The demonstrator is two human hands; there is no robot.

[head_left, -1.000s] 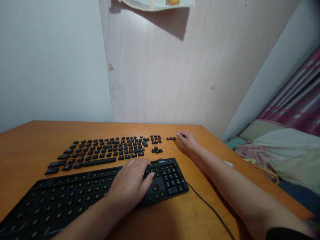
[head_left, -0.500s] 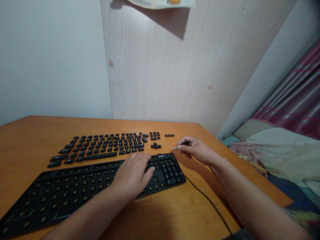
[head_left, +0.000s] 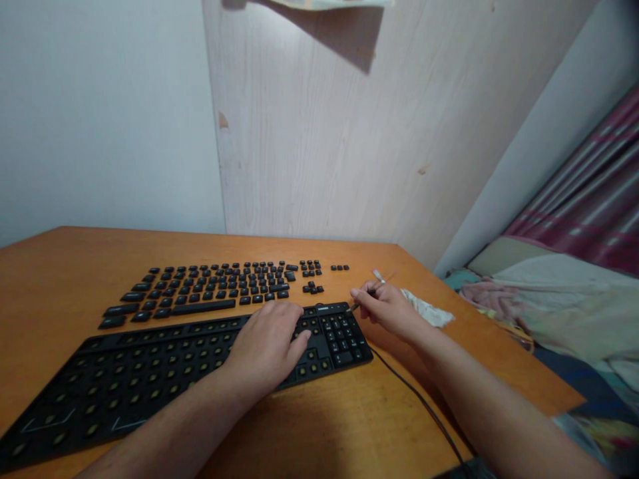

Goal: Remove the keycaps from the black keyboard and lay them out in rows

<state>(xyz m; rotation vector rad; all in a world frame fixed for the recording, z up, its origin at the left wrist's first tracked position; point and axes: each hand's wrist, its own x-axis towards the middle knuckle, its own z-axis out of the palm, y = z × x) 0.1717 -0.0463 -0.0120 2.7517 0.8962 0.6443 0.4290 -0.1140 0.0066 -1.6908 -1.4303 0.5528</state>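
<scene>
Two bare hands are at work over one black keyboard [head_left: 164, 362], which we see lying aslant on the orange-brown bench [head_left: 309, 426], close to us and reaching off to the left. Our left hand [head_left: 269, 346] lies palm down across it, fingers together and thumb spread apart, covering part of the area just left of the number pad; we cannot tell whether anything sits beneath the palm. Our right hand [head_left: 382, 303] is narrow, thumb and fingers pinched on a slim dark tool [head_left: 354, 307], whose tip points down at the keyboard's upper right corner. We cannot tell whether that tip touches.

On the number pad, the keycaps [head_left: 342, 339] are seated; over most of the remaining board we see bare key posts. Behind the keyboard, the loose black keycaps [head_left: 210, 287] lie in rows that follow a keyboard's layout, with the long space bar [head_left: 204, 308] nearest us. To their right are an arrow cluster [head_left: 313, 288] and, farther along, a short row of three small keycaps [head_left: 340, 267].

A crumpled white cloth or tissue [head_left: 428, 311] lies just beyond our right wrist. From the keyboard's right side, a dark cable [head_left: 419, 396] runs toward us, passing near our right forearm.
</scene>
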